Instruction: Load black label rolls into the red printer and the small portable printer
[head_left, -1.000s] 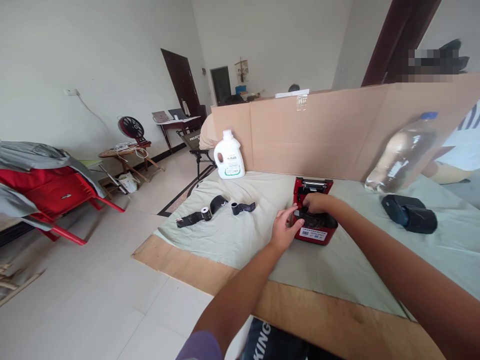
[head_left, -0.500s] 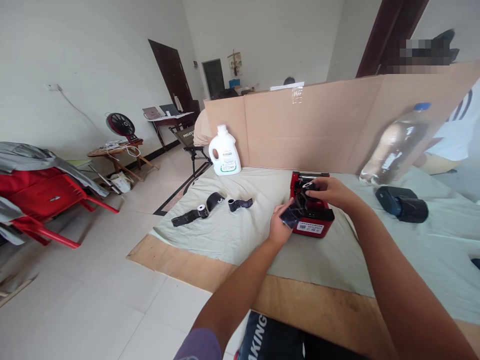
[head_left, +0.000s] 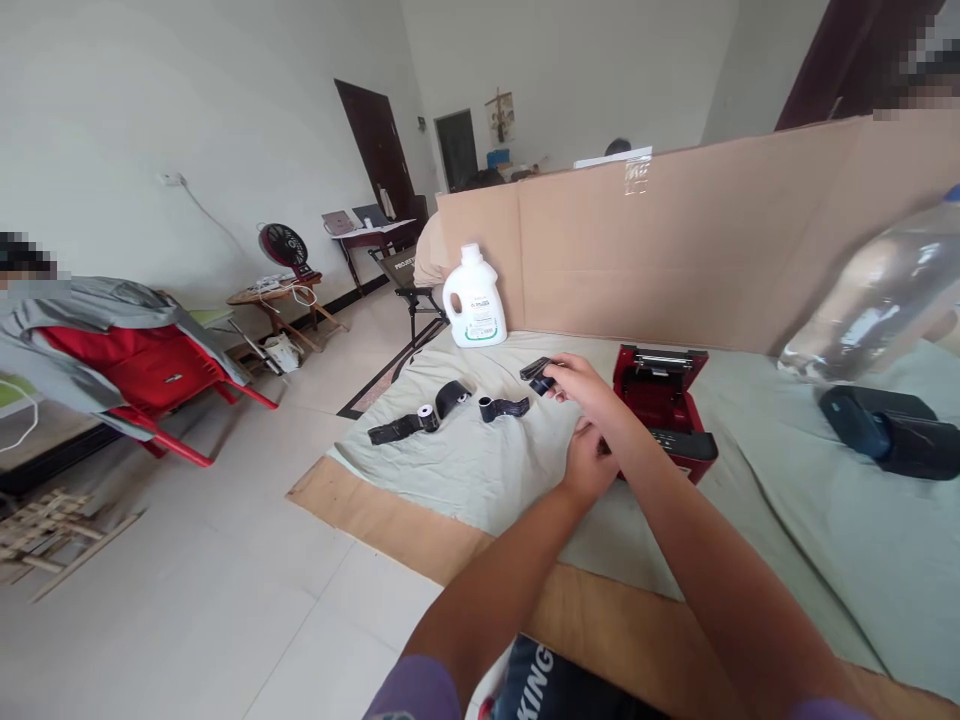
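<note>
My right hand (head_left: pixel 577 382) reaches across to the left and pinches a small black ribbon roll (head_left: pixel 537 373) just above the pale green cloth (head_left: pixel 487 470). My left hand (head_left: pixel 590 462) rests lower, beside the front left corner of the red printer (head_left: pixel 664 408), partly hidden under my right forearm; its fingers look curled. The printer stands open with its lid tipped back. Two more black ribbon rolls lie on the cloth: one (head_left: pixel 501 408) close to the held roll, another (head_left: pixel 420 420) farther left with loose tape trailing.
A white detergent jug (head_left: pixel 473 300) stands by the cardboard screen (head_left: pixel 675 250) at the table's back. A clear plastic bottle (head_left: pixel 877 300) and a black device (head_left: pixel 881 435) lie to the right. Left on the floor are a red chair (head_left: pixel 142 385), a fan and small tables.
My right hand has lifted the black roll out of the red printer and carried it left over the cloth. My left hand has dropped away from the ribbon. The camera turned slightly left.
</note>
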